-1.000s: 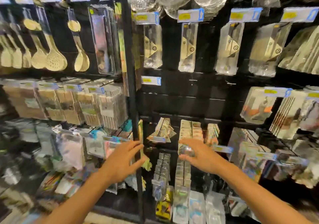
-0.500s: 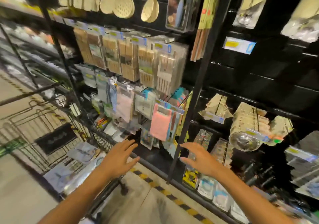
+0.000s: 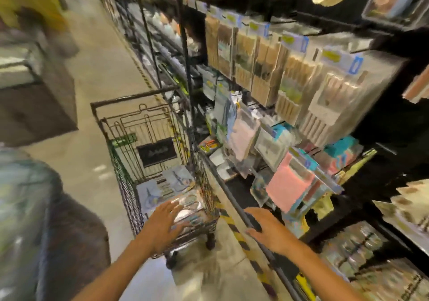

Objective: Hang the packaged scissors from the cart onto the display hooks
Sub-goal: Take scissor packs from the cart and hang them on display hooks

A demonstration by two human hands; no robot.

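Left hand (image 3: pixel 165 223) at seven o'clock, fingers spread wide, holding nothing, hovering over flat clear-plastic packaged scissors (image 3: pixel 173 190) piled in black wire shopping cart (image 3: pixel 130 198). Right hand (image 3: pixel 269 228) at five o'clock, fingers splayed, empty, near dark shelf rail (image 3: pixel 234 198). Pale concrete floor (image 3: pixel 92 73) at ten o'clock; blurred hanging packets on black display rack (image 3: pixel 380 138) at two o'clock.

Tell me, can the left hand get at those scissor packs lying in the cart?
Probably yes. The left hand hovers open right over the packaged scissors in the cart, whose top is open, and nothing lies between them. Blur hides whether it touches them.
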